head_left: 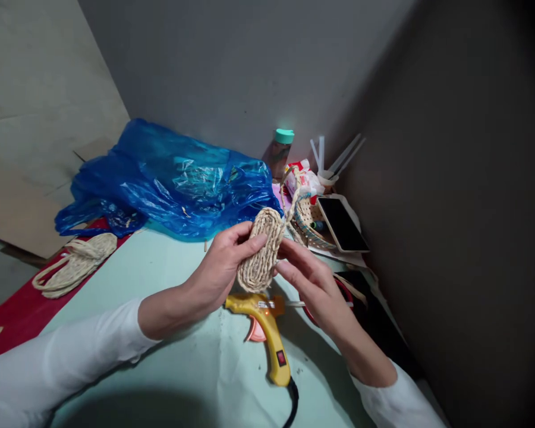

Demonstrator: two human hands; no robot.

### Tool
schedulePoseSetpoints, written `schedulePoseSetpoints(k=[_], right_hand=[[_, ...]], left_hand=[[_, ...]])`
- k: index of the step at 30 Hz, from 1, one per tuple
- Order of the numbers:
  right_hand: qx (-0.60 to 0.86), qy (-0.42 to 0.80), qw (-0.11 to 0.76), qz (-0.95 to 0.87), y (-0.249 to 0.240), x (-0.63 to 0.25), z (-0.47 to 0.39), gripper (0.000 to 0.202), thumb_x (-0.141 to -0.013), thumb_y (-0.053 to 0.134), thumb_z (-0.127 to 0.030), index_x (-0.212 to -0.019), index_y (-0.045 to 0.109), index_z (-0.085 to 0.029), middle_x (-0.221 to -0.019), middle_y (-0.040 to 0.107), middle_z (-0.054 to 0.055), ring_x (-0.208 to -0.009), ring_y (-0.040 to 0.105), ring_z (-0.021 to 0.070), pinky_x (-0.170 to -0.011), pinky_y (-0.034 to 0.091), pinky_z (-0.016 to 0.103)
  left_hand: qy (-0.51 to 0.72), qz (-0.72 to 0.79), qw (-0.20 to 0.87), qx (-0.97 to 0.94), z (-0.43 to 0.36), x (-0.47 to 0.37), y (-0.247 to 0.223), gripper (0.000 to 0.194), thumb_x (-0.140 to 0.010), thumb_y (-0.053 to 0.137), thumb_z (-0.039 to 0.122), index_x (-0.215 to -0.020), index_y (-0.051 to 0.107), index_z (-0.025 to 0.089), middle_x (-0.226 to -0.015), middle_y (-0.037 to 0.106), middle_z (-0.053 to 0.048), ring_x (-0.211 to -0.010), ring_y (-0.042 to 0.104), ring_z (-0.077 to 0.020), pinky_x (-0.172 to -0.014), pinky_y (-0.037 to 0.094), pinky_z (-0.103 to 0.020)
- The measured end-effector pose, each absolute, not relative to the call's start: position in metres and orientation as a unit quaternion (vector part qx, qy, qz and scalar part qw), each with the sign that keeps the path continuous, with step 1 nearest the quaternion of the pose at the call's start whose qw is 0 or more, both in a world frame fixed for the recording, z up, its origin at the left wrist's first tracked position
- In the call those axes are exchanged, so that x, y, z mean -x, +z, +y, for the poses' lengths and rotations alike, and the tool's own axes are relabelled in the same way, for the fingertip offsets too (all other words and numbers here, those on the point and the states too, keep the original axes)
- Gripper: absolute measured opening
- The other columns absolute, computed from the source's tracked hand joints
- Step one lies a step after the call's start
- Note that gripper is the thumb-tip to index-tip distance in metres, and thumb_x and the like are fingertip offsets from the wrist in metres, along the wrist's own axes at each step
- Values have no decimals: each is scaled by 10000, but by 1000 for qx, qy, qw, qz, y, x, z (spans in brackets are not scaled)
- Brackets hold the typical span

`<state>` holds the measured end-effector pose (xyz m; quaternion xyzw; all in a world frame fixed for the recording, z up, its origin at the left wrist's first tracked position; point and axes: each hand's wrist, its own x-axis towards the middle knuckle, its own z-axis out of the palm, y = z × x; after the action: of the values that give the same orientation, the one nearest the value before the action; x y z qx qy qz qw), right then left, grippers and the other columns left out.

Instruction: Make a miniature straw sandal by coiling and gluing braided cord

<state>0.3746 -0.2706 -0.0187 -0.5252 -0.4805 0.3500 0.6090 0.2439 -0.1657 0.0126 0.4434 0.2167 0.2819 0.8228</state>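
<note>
An oval piece of coiled, braided straw [259, 255] is held up above the table. My left hand [225, 261] grips its left side, thumb on the front face. My right hand [314, 284] is at its right edge, with thumb and fingers a little apart; some fingertips pass behind the piece, so their hold is partly hidden. A loose braid [293, 199] runs up from the piece's upper right. Below the hands, a yellow glue gun [271, 339] with an orange trigger lies on the pale green table [178, 368], a glue stick in its rear end.
Behind lies a blue plastic bag [173, 178]. At the back right are a jar with a green lid [284, 137], a woven basket [312, 235], a phone [344, 224] and glue sticks [345, 154]. Coiled straw [82, 264] rests on red material [20, 303] at left.
</note>
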Motion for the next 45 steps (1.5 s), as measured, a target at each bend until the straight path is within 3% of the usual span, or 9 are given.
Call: schedulePoseSetpoints(k=[7, 12, 22, 27, 34, 40, 45], right_hand=[[541, 315, 598, -501, -23, -371, -271, 76, -959, 629, -239, -998, 680, -199, -921, 669, -12, -820, 610, 90, -754, 484, 168], [540, 292, 594, -519, -26, -374, -273, 155, -988, 581, -288, -868, 623, -198, -751, 575, -38, -665, 516, 89, -625, 437, 189], [603, 63, 546, -578, -10, -359, -282, 212, -971, 523, -141, -762, 506, -174, -702, 470, -32, -673, 439, 107, -681, 328, 256], [636, 48, 553, -536, -17, -369, -283, 260, -1005, 494, -214, -747, 482, -178, -687, 441, -28, -636, 403, 110, -638, 307, 267], [628, 117, 627, -446, -30, -392, -278, 436, -1044, 447, -433, -690, 328, -209, -615, 318, -51, -532, 299, 98, -502, 260, 245], [589, 196, 625, -473, -23, -388, -280, 273, -977, 607, -382, -794, 548, -187, -691, 508, -19, -610, 478, 106, -588, 398, 236], [573, 229, 599, -510, -11, -390, -286, 142, -965, 636, -303, -865, 645, -202, -794, 618, -4, -718, 601, 114, -690, 480, 223]], left_hand=[[261, 210, 833, -440, -163, -244, 6, 137, -854, 706, 174, -973, 741, 115, -834, 727, -67, -669, 645, -128, -633, 559, -216], [205, 204, 870, -399, -158, -244, 6, 130, -874, 652, 143, -952, 747, 99, -802, 713, -86, -651, 643, -145, -643, 573, -250], [193, 174, 901, -349, -157, -247, 3, 155, -891, 595, 75, -885, 748, 91, -812, 717, -87, -720, 679, -153, -721, 587, -249], [175, 173, 909, -337, -157, -245, 7, 117, -854, 645, 59, -826, 745, 112, -754, 705, -55, -651, 658, -113, -657, 561, -184], [209, 181, 890, -362, -147, -241, 22, 150, -838, 629, 33, -813, 745, 123, -761, 726, -59, -685, 668, -151, -727, 558, -254], [286, 200, 848, -400, -136, -237, 29, 79, -803, 710, 57, -850, 747, 109, -787, 731, -54, -696, 652, -136, -728, 529, -247], [294, 197, 833, -426, -132, -234, 33, 170, -837, 705, 112, -1003, 739, 101, -904, 749, -85, -748, 673, -159, -775, 539, -287]])
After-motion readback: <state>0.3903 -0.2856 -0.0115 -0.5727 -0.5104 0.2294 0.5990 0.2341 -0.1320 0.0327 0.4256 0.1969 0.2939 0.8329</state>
